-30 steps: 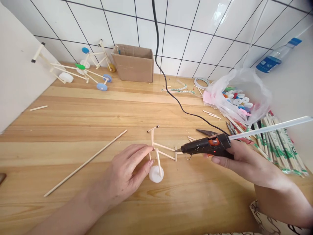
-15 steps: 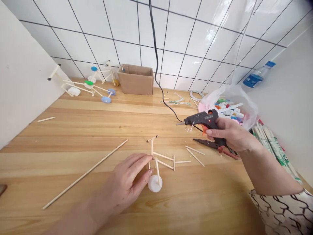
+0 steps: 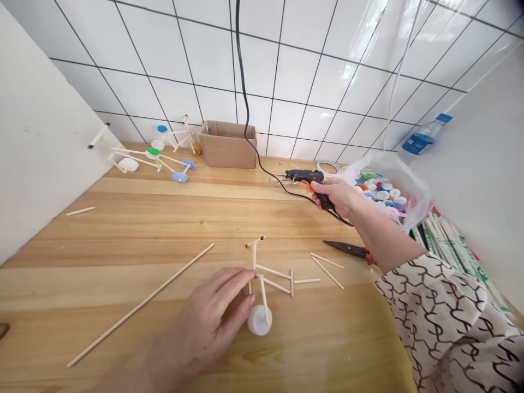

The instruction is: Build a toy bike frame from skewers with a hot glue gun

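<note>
My left hand [image 3: 223, 305] pinches a small frame of thin wooden sticks [image 3: 273, 274] near its upright, low in the middle of the table. A white bottle cap [image 3: 259, 320] forms a wheel at the frame's near end, and a short black-tipped crossbar [image 3: 255, 241] tops it. Farther back, my right hand [image 3: 334, 195] is wrapped round the grip of a black hot glue gun [image 3: 305, 175] with an orange trigger. Its nozzle points left, above some paper scraps. Two loose short sticks [image 3: 327, 271] lie right of the frame.
Pliers [image 3: 347, 248] lie under my right forearm. A long stick [image 3: 141, 305] rests to the left. Finished stick models with cap wheels [image 3: 180, 177] and a cardboard box [image 3: 228, 146] stand at the back. A plastic bag of caps [image 3: 417, 191], wrapped sticks [image 3: 454, 245] and a bottle [image 3: 426, 135] are at right.
My right hand has carried the glue gun left and away from me, toward the back of the table. The left hand stays on the stick frame. The view has tipped slightly upward.
</note>
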Demonstrator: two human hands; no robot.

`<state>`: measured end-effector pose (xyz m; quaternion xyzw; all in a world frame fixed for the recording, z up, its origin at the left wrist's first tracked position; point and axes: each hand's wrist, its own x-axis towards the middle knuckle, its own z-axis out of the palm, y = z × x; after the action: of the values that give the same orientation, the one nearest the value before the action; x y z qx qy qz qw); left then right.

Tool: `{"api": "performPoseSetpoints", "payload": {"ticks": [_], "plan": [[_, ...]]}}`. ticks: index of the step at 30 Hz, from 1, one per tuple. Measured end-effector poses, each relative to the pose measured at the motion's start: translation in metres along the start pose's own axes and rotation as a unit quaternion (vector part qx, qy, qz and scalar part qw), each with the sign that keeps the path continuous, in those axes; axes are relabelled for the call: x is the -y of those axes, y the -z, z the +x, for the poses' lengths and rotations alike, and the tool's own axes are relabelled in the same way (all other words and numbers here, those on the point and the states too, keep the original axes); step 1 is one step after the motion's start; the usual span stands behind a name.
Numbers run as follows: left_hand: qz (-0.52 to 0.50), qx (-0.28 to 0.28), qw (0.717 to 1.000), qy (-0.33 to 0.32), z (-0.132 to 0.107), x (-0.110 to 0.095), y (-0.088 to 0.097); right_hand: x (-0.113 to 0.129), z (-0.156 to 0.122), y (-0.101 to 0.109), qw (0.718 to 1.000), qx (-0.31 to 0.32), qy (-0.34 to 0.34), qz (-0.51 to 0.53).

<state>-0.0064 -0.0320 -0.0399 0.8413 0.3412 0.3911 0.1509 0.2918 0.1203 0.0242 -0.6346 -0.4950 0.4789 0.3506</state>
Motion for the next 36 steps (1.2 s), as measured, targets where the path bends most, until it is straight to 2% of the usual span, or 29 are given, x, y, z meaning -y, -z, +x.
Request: {"api": "performPoseSetpoints", "payload": {"ticks": [6,11,14,17,19,21,23,26,28,31,36], "plan": [[-0.003,-0.010,1.000,0.000,0.002,-0.001,0.001,-0.014,-0.010,-0.021,0.988,0.027,0.032,-0.147],[0.004,0.004,1.000,0.010,0.002,-0.001,0.001,-0.027,-0.013,-0.034,0.951,-0.004,0.076,-0.301],[0.002,0.000,1.000,0.006,0.001,-0.001,0.000,-0.022,-0.018,-0.042,0.923,-0.034,0.097,-0.370],[-0.002,-0.001,1.000,0.001,0.001,0.000,0.000,-0.010,-0.037,-0.046,0.902,-0.053,0.123,-0.411],[-0.005,0.001,1.000,0.000,0.000,-0.001,0.000,-0.005,-0.058,-0.046,0.888,-0.067,0.163,-0.426],[-0.007,0.006,1.000,0.004,0.001,-0.002,0.001,-0.007,-0.084,-0.044,0.863,-0.052,0.282,-0.417],[-0.008,0.010,1.000,0.008,0.002,-0.003,0.002,-0.016,-0.109,-0.042,0.867,-0.015,0.332,-0.372],[-0.006,0.011,1.000,0.009,0.004,-0.004,0.003,-0.037,-0.139,-0.043,0.875,0.026,0.335,-0.348],[-0.001,0.010,1.000,0.008,0.005,-0.004,0.003,-0.050,-0.149,-0.046,0.877,0.041,0.343,-0.333],[0.006,0.015,1.000,0.013,0.006,-0.005,0.004,-0.062,-0.153,-0.051,0.882,0.049,0.341,-0.322],[0.012,0.010,1.000,0.012,0.008,-0.006,0.004,-0.063,-0.151,-0.057,0.876,0.055,0.355,-0.323]]}}
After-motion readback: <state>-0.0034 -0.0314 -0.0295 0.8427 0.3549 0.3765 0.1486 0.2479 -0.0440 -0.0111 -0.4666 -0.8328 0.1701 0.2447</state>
